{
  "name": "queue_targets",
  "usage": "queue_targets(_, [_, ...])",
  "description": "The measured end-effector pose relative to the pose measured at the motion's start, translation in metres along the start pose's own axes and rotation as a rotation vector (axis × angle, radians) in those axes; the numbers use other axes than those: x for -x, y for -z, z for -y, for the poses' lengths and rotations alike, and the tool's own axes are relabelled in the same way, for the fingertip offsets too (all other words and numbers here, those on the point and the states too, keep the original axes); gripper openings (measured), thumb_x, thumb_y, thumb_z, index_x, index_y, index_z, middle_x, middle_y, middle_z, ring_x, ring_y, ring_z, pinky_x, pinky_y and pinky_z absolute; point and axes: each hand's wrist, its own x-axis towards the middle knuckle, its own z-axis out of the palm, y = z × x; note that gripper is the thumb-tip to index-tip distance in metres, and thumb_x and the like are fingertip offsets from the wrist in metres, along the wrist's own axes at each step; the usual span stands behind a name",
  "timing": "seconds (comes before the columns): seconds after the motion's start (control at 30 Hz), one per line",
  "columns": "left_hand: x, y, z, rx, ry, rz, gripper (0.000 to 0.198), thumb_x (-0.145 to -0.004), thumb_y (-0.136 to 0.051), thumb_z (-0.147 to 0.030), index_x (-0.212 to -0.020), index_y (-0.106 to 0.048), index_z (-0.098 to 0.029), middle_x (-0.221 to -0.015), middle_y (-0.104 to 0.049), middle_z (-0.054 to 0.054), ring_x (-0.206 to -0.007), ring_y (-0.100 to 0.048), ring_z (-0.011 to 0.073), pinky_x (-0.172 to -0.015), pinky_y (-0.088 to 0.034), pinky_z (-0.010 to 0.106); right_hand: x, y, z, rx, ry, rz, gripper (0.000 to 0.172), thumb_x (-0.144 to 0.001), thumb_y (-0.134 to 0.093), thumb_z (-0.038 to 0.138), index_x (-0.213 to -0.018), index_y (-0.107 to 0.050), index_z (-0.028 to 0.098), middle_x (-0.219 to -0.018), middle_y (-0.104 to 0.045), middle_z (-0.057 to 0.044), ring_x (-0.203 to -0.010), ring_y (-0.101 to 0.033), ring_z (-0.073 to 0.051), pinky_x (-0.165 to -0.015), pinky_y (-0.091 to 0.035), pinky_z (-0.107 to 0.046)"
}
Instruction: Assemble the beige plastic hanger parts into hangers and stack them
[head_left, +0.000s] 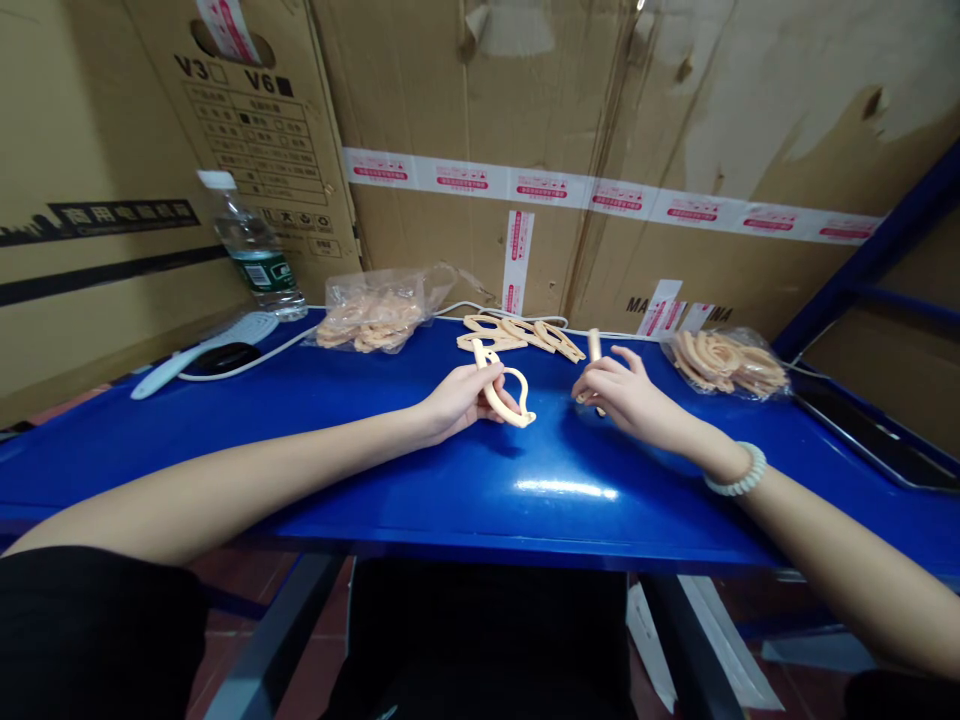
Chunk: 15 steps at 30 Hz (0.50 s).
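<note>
We hold tan loop (512, 411) in left hand (459, 400) over blue desk (420, 495). Right hand (622, 394) curls by tan stick (595, 344); grip, we cannot tell.

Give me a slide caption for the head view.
Left hand holds a curved beige piece above a blue table, right hand nearby.

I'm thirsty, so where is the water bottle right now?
In the head view, the water bottle is at the back left of the blue table, left of the clear bag of beige pieces and behind the pale blue brush.
</note>
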Motion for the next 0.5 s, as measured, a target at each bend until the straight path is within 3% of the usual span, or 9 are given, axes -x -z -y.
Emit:
queue_targets(0.17, [-0.002, 0.002, 0.001, 0.011, -0.008, 0.021, 0.037, -0.105, -0.049, -0.035, -0.074, -0.052, -0.014, -0.066, -0.073, 0.013, -0.062, -0.073, 0.0210, -0.056, -0.050, 0.024, -0.004, -0.011, 0.001, -0.146, 0.060, 0.113, 0.022, -0.106, -0.042, 0.021, -0.099, -0.062, 0.018, -0.099, -0.069, -0.009, -0.093, -0.060, -0.023, -0.095, -0.044, -0.045])
queue_targets(0.3, [-0.002, 0.001, 0.000, 0.013, -0.002, 0.019, 0.038, -0.105, -0.049, -0.035, -0.073, -0.052, -0.014, -0.067, -0.072, 0.013, -0.062, -0.073, 0.0209, -0.056, -0.050, 0.024, -0.001, -0.011, -0.006, -0.118, 0.017, 0.092, 0.017, -0.100, -0.051, 0.020, -0.110, -0.065, 0.017, -0.108, -0.067, -0.013, -0.098, -0.062, -0.025, -0.089, -0.050, -0.042])
queue_targets(0.4, [0.000, 0.000, -0.002, 0.013, 0.012, 0.002, 0.037, -0.106, -0.044, -0.032, -0.074, -0.052, -0.014, -0.067, -0.072, 0.013, -0.062, -0.073, 0.0211, -0.057, -0.051, 0.025, 0.003, -0.003, -0.014, -0.083, -0.071, 0.070, 0.035, -0.091, -0.062, 0.017, -0.126, -0.063, 0.016, -0.119, -0.065, -0.015, -0.110, -0.063, -0.029, -0.093, -0.053, -0.045])
queue_targets(0.5, [0.000, 0.000, -0.002, 0.016, 0.017, -0.008, 0.037, -0.107, -0.041, -0.029, -0.075, -0.052, -0.015, -0.066, -0.072, 0.012, -0.062, -0.073, 0.0212, -0.058, -0.051, 0.025, 0.006, 0.004, -0.023, -0.058, -0.143, 0.150, 0.029, -0.087, -0.067, 0.019, -0.116, -0.069, 0.016, -0.110, -0.069, -0.013, -0.102, -0.067, -0.029, -0.089, -0.055, -0.043])
